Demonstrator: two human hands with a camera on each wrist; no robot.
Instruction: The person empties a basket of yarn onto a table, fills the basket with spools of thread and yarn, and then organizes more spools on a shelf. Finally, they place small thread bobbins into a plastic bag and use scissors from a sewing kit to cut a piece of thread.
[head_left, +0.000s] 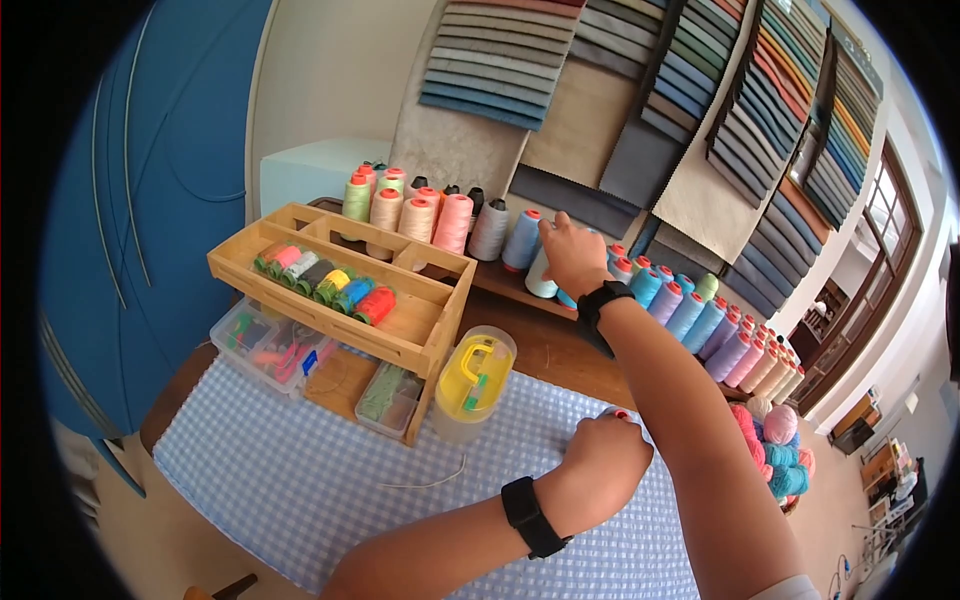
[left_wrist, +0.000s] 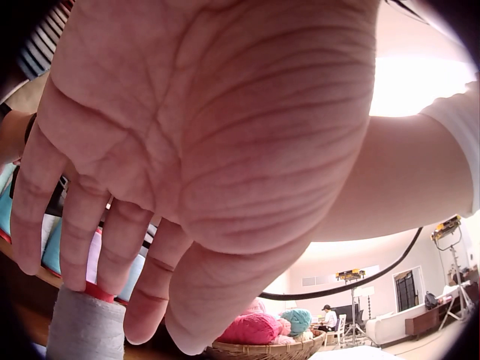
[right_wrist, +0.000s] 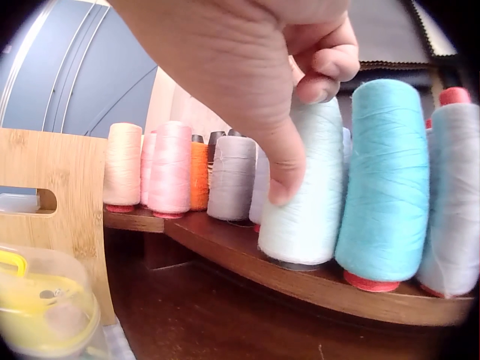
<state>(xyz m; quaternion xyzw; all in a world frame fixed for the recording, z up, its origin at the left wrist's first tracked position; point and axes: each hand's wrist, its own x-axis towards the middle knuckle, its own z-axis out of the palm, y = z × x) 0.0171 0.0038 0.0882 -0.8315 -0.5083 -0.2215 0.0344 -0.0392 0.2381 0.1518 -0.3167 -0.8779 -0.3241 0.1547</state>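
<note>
My right hand (head_left: 575, 258) reaches to the wooden shelf, where its thumb and fingers grip a pale mint thread cone (right_wrist: 304, 202). A bright turquoise cone (right_wrist: 384, 180) stands just right of that cone. My left hand (head_left: 605, 465) is low over the checked cloth. Seen in the left wrist view, the left hand (left_wrist: 172, 165) has its fingers extended downward, the middle fingertips by the red top of a grey thread cone (left_wrist: 86, 326); whether they touch it is unclear. In the head view that hand hides most of the cone.
A wooden organizer (head_left: 400, 350) with small coloured bundles stands at left, beside a lidded yellow-and-clear container (head_left: 475, 385). More thread cones (head_left: 690, 315) line the shelf. A yarn basket (left_wrist: 262, 351) is at right. A pale string (head_left: 430, 484) lies on the checked cloth (head_left: 300, 490).
</note>
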